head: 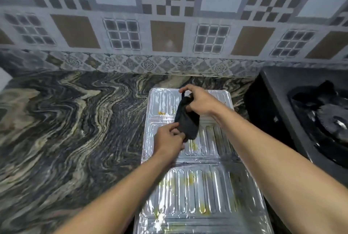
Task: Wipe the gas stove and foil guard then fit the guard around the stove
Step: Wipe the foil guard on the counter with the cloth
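Note:
The ribbed foil guard lies flat on the counter, unfolded into three panels, with yellow stains on each. Above its middle panel both hands hold a dark cloth. My right hand pinches the cloth's upper end over the far panel. My left hand grips its lower edge. The black gas stove sits at the right edge, its burner and grate partly cut off by the frame.
The swirled dark granite counter spreads to the left of the guard. A patterned tiled wall rises behind the counter. A white object shows at the far left edge.

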`<state>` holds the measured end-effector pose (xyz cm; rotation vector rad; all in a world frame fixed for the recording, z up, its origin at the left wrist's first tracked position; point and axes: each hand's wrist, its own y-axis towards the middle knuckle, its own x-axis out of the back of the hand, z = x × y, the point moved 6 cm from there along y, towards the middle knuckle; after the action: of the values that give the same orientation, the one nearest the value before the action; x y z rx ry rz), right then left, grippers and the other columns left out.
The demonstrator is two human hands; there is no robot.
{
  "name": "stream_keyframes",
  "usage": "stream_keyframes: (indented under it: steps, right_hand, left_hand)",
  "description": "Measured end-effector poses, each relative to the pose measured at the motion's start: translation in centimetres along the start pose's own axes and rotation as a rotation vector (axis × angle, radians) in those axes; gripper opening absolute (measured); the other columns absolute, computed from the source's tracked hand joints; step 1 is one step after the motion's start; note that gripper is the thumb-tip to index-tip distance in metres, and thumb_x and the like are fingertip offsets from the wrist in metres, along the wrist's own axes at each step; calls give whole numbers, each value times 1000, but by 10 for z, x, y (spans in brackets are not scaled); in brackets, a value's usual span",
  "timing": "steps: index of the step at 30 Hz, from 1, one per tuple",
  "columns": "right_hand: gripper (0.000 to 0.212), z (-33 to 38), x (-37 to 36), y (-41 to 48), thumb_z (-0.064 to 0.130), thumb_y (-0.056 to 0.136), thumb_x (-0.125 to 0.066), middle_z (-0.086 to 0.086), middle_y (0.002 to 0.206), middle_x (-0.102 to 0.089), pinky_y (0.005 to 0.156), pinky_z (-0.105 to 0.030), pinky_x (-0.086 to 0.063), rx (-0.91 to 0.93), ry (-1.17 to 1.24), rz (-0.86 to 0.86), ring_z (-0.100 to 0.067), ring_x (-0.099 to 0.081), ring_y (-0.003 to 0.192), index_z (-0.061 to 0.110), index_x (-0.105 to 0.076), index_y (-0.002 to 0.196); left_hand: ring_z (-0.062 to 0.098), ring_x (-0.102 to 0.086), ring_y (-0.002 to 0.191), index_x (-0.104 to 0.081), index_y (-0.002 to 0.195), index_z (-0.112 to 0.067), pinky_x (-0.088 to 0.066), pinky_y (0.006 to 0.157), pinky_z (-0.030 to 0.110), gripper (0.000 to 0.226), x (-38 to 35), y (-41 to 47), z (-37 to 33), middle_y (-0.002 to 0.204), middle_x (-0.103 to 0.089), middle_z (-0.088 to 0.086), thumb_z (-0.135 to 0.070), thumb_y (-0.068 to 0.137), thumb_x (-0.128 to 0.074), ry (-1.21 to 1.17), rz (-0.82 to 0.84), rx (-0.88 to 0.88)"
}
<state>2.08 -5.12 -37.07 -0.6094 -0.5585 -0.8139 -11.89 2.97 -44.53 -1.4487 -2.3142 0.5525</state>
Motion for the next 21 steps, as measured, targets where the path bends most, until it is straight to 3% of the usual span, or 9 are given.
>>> stream_keyframes:
  steps: [3, 5, 7, 8, 10, 12, 14, 17, 21]
  right_hand:
    - [60, 11, -13, 31, -5, 80, -55, 0, 101, -58, 61, -23, -39, 67, -209, 112, -20, -58, 89, 25, -51, 132]
    - [63, 18, -22, 45, -5, 80, -53, 0, 107, -58, 70, -23, -38, 112, -306, 157, -20, -57, 98, 25, -49, 136]
    - [69, 24, -31, 55, -6, 79, -53, -3, 118, -60, 78, -24, -42, 157, -319, 158, -21, -57, 108, 26, -45, 140]
    - [71, 25, -35, 57, -5, 80, -54, -4, 127, -60, 88, -25, -44, 178, -293, 138, -22, -56, 116, 26, -43, 143]
    - [70, 26, -39, 56, 1, 83, -61, -5, 143, -51, 107, -30, -37, 254, -262, 10, -22, -46, 132, 23, -39, 146]
    - [62, 24, -45, 44, 16, 89, -65, -5, 150, -42, 114, -33, -27, 347, -294, -146, -24, -33, 139, 20, -39, 145]
    - [56, 15, -63, 31, 31, 95, -57, -7, 157, -30, 118, -41, -17, 353, -371, -159, -24, -19, 146, 19, -34, 146]
    - [56, -6, -93, 17, 37, 103, -37, -9, 163, -15, 121, -50, -8, 280, -460, -85, -26, -4, 151, 18, -20, 153]
    - [56, -7, -104, 7, 30, 106, -32, -7, 163, -16, 122, -42, -5, 330, -452, -97, -22, -5, 151, 15, -13, 156]
  left_hand:
    - [28, -71, 68, -75, 85, -22, -59, 67, 38, 26, 15, 8, -15, 74, -74, 3, -20, 67, -56, 369, 6, -21]
    - [23, -70, 82, -73, 76, -29, -57, 76, 33, 26, 42, 20, -46, 83, -76, -5, -25, 64, -50, 723, -62, -239]
    - [24, -66, 103, -71, 104, -32, -52, 88, 33, 35, 71, 38, -78, 110, -72, -5, -29, 73, -57, 1026, -82, -479]
    - [25, -59, 119, -62, 125, -29, -47, 98, 34, 50, 82, 50, -86, 130, -62, -2, -37, 76, -63, 1152, -12, -541]
    - [24, -27, 147, -28, 153, -20, -26, 117, 40, 104, 95, 79, -85, 162, -22, -3, -66, 69, -69, 1388, 200, -525]
    - [20, 4, 152, 6, 157, -20, -5, 122, 51, 144, 101, 102, -78, 162, 13, -4, -87, 52, -65, 1561, 330, -445]
    - [20, 15, 151, 19, 154, -22, 2, 121, 55, 152, 101, 116, -76, 161, 23, -1, -93, 45, -61, 1652, 394, -414]
    - [20, 20, 149, 20, 153, -24, 4, 120, 57, 152, 96, 125, -71, 160, 26, -3, -98, 43, -54, 1741, 447, -413]
    - [21, 21, 149, 17, 154, -20, 7, 120, 56, 156, 89, 130, -74, 160, 26, -4, -95, 40, -59, 1769, 480, -422]
